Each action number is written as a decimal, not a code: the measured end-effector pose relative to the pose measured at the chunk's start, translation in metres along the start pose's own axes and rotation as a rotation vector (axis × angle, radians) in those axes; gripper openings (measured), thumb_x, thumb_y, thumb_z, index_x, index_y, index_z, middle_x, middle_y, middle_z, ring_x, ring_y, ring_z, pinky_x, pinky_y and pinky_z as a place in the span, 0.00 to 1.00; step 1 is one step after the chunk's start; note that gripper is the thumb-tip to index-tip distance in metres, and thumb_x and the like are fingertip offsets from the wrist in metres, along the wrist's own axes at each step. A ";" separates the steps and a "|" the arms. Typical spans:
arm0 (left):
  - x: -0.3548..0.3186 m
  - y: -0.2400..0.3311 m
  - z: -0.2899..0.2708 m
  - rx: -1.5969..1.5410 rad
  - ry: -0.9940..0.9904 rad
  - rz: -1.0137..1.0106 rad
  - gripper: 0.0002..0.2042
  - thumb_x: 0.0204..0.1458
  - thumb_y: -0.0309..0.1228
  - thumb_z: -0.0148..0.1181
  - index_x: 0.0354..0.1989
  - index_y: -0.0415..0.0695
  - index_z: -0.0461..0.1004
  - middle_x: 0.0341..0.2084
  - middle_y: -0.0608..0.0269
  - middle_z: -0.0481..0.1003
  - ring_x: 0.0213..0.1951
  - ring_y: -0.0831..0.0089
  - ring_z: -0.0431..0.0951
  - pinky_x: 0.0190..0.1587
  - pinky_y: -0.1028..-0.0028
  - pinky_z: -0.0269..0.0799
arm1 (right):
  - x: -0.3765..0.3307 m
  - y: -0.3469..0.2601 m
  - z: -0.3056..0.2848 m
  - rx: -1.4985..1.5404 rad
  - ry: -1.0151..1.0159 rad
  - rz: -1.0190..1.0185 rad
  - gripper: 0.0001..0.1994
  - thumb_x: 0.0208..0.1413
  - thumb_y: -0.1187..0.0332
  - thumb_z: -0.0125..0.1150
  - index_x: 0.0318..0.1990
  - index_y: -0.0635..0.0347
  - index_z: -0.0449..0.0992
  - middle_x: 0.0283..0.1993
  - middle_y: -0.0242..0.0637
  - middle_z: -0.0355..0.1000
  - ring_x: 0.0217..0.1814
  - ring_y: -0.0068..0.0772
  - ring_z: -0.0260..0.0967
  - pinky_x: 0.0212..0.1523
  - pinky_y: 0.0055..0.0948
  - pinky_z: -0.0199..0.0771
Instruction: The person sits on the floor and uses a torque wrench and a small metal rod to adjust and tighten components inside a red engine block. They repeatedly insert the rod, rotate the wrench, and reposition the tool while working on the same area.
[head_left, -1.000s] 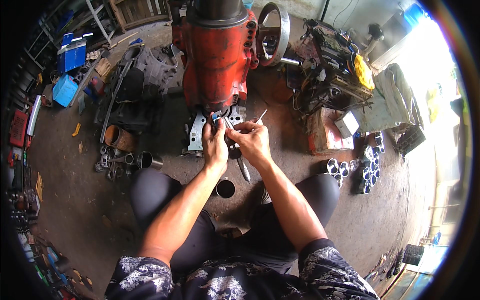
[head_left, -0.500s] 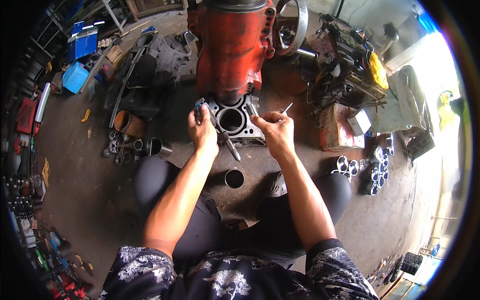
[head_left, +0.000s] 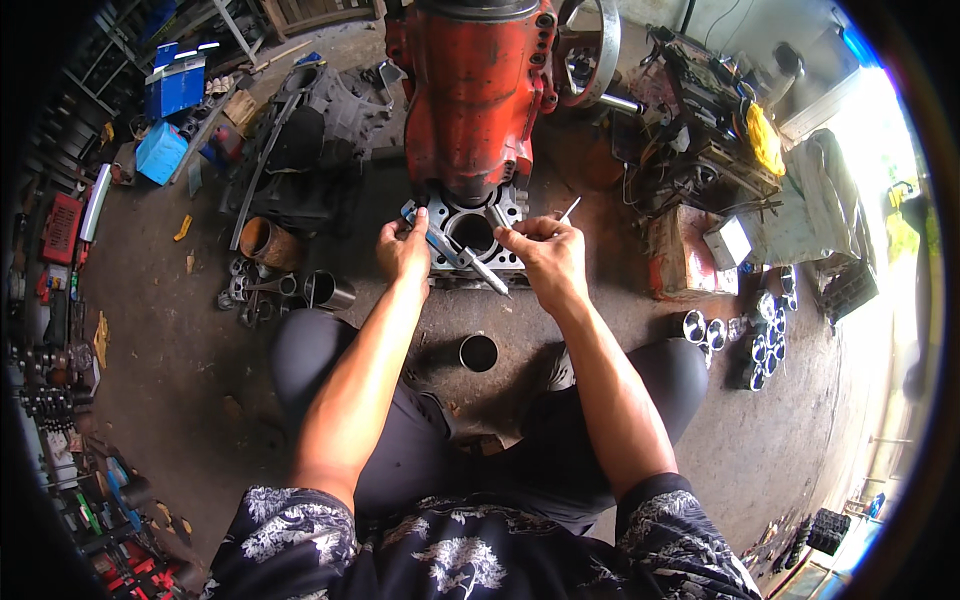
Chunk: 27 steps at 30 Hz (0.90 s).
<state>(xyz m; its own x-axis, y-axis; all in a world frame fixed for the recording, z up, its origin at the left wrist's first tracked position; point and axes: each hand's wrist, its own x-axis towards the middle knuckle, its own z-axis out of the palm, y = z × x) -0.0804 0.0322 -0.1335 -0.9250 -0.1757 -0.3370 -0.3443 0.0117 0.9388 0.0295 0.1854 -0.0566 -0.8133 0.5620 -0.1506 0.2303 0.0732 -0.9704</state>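
My left hand point(head_left: 404, 256) is closed on a micrometer point(head_left: 484, 272) with a blue frame and a silver barrel, which slants down to the right. A thin metal measuring tool, probably a telescoping gauge point(head_left: 497, 215), is pinched in my right hand point(head_left: 550, 262). Its short cylinder end sticks out past the thumb, and a slim rod shows beyond the fingers. Both hands are held above a metal engine block point(head_left: 516, 207) with a round bore. Over the block's far side stands a red machine column point(head_left: 468, 100).
An open metal cylinder sleeve point(head_left: 479, 353) stands on the floor between my feet. Another sleeve point(head_left: 328, 291) and a rusty one point(head_left: 268, 245) sit left. Shiny pistons point(head_left: 768, 335) and a worn box point(head_left: 688, 255) are on the right. A handwheel point(head_left: 604, 55) juts from the machine.
The micrometer has turned in my left hand, its barrel now pointing further right and nearer my right hand. My right hand keeps its pinch on the gauge. The view has shifted slightly.
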 end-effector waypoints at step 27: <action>0.024 -0.023 0.002 0.252 0.237 0.158 0.27 0.54 0.47 0.65 0.50 0.34 0.76 0.39 0.49 0.78 0.43 0.60 0.79 0.49 0.62 0.74 | -0.012 -0.011 0.007 -0.241 0.088 -0.304 0.16 0.37 0.64 0.78 0.28 0.68 0.82 0.44 0.43 0.63 0.45 0.39 0.67 0.43 0.34 0.72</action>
<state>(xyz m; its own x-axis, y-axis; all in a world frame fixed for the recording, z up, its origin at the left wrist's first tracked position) -0.0954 0.0297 -0.1636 -0.9169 -0.3751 -0.1362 -0.2568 0.2934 0.9208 0.0329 0.1724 -0.0454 -0.8175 0.5524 0.1633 0.1137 0.4327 -0.8943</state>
